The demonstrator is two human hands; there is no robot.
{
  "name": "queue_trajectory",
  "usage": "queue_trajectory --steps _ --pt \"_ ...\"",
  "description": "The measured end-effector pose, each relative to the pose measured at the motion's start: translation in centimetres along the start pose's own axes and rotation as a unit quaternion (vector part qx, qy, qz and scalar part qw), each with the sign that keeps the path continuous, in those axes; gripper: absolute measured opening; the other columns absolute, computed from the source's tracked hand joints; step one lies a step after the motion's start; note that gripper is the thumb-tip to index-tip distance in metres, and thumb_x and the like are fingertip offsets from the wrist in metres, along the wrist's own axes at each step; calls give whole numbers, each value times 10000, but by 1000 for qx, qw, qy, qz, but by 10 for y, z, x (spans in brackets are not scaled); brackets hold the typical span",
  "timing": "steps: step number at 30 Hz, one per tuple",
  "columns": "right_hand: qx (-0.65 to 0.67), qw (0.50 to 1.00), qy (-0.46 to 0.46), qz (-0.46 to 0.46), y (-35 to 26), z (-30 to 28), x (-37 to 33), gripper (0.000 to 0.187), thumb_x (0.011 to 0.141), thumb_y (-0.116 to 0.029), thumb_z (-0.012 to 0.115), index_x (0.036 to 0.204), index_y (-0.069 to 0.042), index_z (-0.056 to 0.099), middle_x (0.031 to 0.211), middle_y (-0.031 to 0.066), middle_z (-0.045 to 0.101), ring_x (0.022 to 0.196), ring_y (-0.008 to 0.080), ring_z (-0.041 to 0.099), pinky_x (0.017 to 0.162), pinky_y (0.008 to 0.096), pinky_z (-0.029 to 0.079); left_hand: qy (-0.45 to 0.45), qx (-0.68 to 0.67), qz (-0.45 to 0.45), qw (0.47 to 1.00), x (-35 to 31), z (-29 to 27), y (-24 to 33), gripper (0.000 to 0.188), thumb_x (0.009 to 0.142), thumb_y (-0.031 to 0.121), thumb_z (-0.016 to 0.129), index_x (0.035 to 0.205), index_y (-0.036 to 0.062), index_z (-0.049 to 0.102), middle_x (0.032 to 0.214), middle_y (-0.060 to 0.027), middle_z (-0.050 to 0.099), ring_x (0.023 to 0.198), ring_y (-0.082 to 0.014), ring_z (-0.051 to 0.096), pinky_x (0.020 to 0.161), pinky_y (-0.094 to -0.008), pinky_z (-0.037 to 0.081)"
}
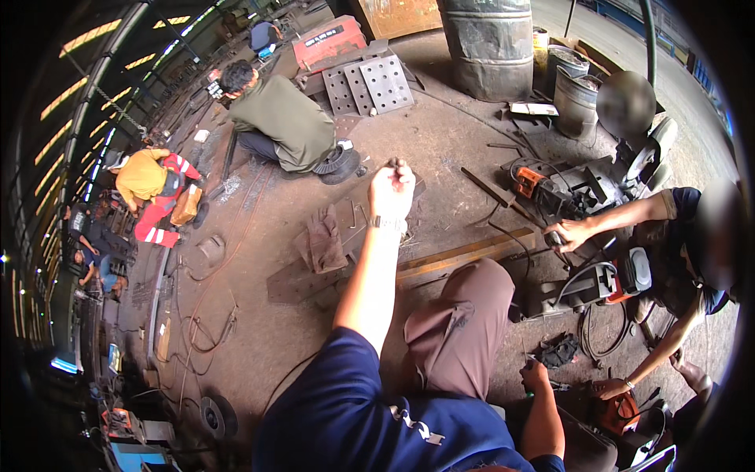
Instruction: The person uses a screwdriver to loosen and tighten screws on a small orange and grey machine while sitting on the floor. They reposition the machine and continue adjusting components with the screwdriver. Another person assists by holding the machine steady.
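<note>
My left hand (392, 189), with a wristwatch (387, 223) below it, is stretched forward above the floor with its fingers curled closed. Whatever may be in those fingers is too small to tell. Low on the right, beside my bent knee (464, 322), my right hand (536, 376) is closed round a small thing that I cannot make out. A crumpled black cloth (557, 351) lies just beyond it. Brown work gloves or a cloth (324, 240) rest on a dark metal plate (295, 282), left of my left forearm.
Right of me, a co-worker's hand (572, 234) reaches in near an orange power tool (528, 181); another hand (610, 389) touches an orange box (619, 413). Steel bars (464, 253) lie ahead. Farther off are a crouching person (287, 122), perforated plates (368, 85), a drum (489, 51) and cables (197, 342).
</note>
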State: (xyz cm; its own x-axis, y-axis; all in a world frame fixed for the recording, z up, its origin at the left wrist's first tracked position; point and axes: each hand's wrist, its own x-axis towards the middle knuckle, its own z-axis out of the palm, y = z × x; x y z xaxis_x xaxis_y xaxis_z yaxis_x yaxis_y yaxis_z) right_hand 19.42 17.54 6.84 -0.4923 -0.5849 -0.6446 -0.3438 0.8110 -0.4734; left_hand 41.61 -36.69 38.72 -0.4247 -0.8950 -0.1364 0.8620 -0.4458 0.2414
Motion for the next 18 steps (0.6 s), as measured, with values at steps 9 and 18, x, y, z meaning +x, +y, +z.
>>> queue_trajectory --steps 9,18 --pt "6 994 94 -55 -7 -24 -26 503 731 -215 700 1174 6 612 1010 243 680 926 342 686 801 417 562 38 152 10 988 -24 99 41 145 871 44 442 956 -33 531 850 -129 583 702 -210 567 575 -297 446" --pt "-90 989 117 18 10 -55 -51 213 733 -178 629 745 22 705 777 198 699 755 286 710 698 387 577 -51 431 58 899 126 178 106 183 920 93 420 996 7 563 945 -143 638 645 -200 527 524 -295 434"
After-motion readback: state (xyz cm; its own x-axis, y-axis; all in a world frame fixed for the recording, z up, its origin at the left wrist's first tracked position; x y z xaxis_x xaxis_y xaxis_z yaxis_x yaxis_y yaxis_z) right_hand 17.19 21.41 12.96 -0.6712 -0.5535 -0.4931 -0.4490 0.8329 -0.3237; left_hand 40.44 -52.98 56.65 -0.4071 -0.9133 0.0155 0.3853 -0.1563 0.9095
